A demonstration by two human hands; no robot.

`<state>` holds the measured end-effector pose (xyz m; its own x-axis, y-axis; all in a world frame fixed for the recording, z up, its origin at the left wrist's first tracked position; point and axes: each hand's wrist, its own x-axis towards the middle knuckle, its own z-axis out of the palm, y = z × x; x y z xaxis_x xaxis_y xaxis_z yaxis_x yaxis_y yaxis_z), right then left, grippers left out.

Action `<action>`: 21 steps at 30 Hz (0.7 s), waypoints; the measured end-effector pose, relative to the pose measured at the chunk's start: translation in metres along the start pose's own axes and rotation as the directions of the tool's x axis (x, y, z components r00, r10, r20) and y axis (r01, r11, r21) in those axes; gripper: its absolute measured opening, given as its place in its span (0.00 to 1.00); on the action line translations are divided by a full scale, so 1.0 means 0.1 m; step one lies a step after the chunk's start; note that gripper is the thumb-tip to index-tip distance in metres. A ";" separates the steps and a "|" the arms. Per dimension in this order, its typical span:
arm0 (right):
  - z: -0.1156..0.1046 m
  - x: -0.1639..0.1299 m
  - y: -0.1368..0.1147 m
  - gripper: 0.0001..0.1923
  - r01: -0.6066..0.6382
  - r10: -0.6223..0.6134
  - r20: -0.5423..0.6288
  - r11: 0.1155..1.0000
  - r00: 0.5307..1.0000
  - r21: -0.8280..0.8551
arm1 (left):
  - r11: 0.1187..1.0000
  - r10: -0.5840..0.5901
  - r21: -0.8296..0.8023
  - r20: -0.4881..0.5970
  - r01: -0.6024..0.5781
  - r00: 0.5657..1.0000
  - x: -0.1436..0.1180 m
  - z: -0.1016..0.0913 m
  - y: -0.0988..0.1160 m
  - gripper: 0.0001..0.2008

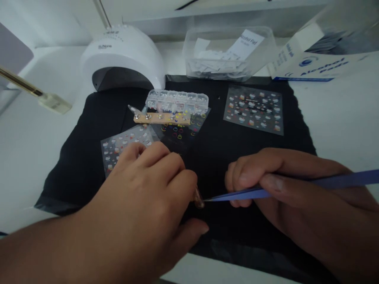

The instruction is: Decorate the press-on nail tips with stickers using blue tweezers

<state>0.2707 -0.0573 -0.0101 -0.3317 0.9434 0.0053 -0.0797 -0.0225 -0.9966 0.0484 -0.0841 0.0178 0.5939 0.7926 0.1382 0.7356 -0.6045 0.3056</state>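
Observation:
My left hand [151, 189] rests on the black mat [225, 146] and pinches a small brownish nail tip [198, 198] between its fingertips. My right hand [284, 185] grips blue tweezers [254, 193], whose point touches that nail tip. Just beyond my left hand lies a sticker sheet with small white and red shapes [126, 146], partly covered by my fingers. A dark sticker sheet with coloured outlines [182, 128] lies beside it.
A wooden strip holding several nail tips [161, 117] lies before a clear compartment box [177, 100]. Another sticker sheet [254, 109] lies at the mat's right. Behind stand a white nail lamp [122, 59], a clear tub of pads [227, 53] and a white and blue box [319, 59].

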 end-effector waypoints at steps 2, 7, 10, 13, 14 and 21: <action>-0.01 -0.01 0.00 0.12 -0.010 0.010 -0.009 1.000 1.000 -0.013 | 1.000 0.002 0.014 -0.010 -0.002 1.000 0.01 0.03 0.00 0.07; 0.01 0.00 0.01 0.13 -0.026 0.026 -0.008 0.999 1.000 -0.028 | 1.000 0.017 0.014 -0.020 -0.017 1.000 0.03 0.05 0.01 0.08; 0.04 0.02 -0.02 0.12 -0.021 0.021 -0.019 1.000 1.000 -0.022 | 1.000 0.011 0.001 -0.029 -0.011 1.000 0.03 0.05 0.00 0.08; 0.05 0.01 -0.03 0.12 -0.029 0.029 -0.022 0.999 0.999 -0.020 | 1.000 0.015 -0.005 -0.031 -0.016 0.999 0.03 0.06 0.01 0.07; 0.05 0.00 -0.03 0.12 -0.027 0.027 -0.020 0.999 0.999 -0.019 | 1.000 0.018 -0.005 -0.029 -0.018 0.999 0.03 0.06 0.01 0.07; 0.03 0.01 0.00 0.13 -0.023 0.022 -0.013 1.000 1.000 -0.021 | 0.999 0.027 0.024 -0.026 -0.026 0.999 0.01 0.06 0.02 0.09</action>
<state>0.2671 -0.0576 -0.0101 -0.3208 0.9470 -0.0180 -0.0527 -0.0368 -0.9979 0.0522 -0.0845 0.0131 0.6047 0.7780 0.1708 0.7274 -0.6267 0.2795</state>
